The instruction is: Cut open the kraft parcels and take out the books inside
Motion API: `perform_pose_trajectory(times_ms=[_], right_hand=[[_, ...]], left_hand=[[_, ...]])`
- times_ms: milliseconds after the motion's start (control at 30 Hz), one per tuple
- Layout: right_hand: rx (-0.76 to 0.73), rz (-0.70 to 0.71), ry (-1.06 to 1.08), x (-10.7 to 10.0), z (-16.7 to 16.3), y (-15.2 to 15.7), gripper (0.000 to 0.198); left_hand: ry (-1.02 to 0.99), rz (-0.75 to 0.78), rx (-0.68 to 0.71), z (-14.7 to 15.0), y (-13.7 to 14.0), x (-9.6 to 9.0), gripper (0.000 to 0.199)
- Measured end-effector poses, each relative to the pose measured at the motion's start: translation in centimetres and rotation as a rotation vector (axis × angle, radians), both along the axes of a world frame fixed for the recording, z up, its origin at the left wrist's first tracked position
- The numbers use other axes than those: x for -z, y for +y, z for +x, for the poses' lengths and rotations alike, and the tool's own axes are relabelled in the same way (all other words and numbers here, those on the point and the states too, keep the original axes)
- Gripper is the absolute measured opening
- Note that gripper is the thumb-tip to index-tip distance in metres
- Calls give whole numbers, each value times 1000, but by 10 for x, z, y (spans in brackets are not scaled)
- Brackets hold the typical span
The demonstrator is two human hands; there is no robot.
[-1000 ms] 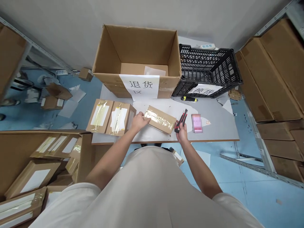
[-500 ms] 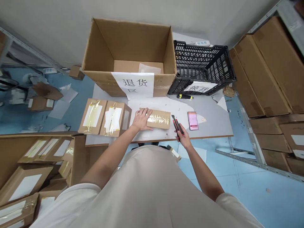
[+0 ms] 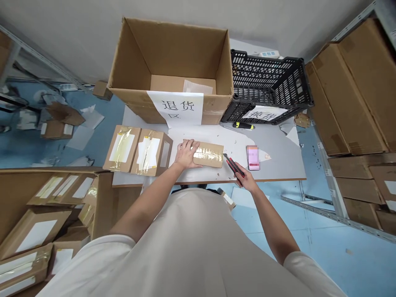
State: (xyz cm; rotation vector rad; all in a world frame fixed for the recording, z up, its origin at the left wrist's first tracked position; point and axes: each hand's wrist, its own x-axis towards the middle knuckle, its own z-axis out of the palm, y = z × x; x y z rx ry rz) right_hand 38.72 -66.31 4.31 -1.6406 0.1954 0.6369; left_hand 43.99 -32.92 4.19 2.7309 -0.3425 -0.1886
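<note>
A small taped cardboard box (image 3: pixel 209 155) lies flat near the table's front edge. Over its left end rests my left hand (image 3: pixel 186 154), thumb at the near side and fingers across the top, gripping it. My right hand (image 3: pixel 246 179) is closed around a black and red utility knife (image 3: pixel 234 166). The knife's tip points up-left at the right end of the box, close to its edge; whether it touches, I cannot tell. Two larger taped boxes, a left one (image 3: pixel 121 148) and a right one (image 3: pixel 151 152), stand side by side left of my left hand.
Behind the work stand a big open carton (image 3: pixel 216 109) with a paper sign and a black plastic crate (image 3: pixel 274 109). A phone (image 3: pixel 253 157) and a yellow-black tool (image 3: pixel 243 126) lie on the table (image 3: pixel 284 163). A carton (image 3: pixel 103 198) full of parcels is at lower left.
The knife has tilted further to the left, its tip lower beside the box's right end. My left hand stays on the box. The whole view has shifted slightly.
</note>
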Motion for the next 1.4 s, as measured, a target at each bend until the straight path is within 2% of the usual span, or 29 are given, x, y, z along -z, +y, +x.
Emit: perform_pose_trajectory(times_ms=[133,367,433,533,633,700,767,833,900,1033,1133,1233,1333,1400], right_hand=[[-94,-7,44,-5,-14,-12,68],[-77,-24,43,-5,-37,-18,65],[6,-34,-25,-2,-35,-20,67],[205,-27,-125,6,-21,-8,62],[339,79,-107,21,-1,24,48],[412,184,-53,31,10,48,46],[458,226,-20,39,15,66,47],[457,188,-33,43,18,75,47],[428,143,-85,40,19,77,46],[367,124,-195,28,25,75,43],[350,66,-227,28,33,78,42],[335,9,-199,37,37,84,42],[345,3,-180,46,35,87,43],[372,5,-179,47,30,87,43]], left_hand=[[-5,10,-2,-1,0,1,104],[-18,-14,11,0,1,4,106],[-12,-37,5,-1,2,3,106],[-44,-142,-24,-6,7,4,105],[-125,-323,-234,-23,13,12,96],[-92,-480,-401,-38,16,24,92],[20,-643,-471,-52,16,37,91],[109,-758,-492,-61,16,45,85],[113,-787,-537,-65,17,46,74],[74,-742,-730,-60,21,32,58],[115,-693,-851,-55,23,28,48],[167,-716,-797,-55,23,36,42],[197,-804,-711,-60,24,47,47],[212,-814,-701,-67,27,53,51]])
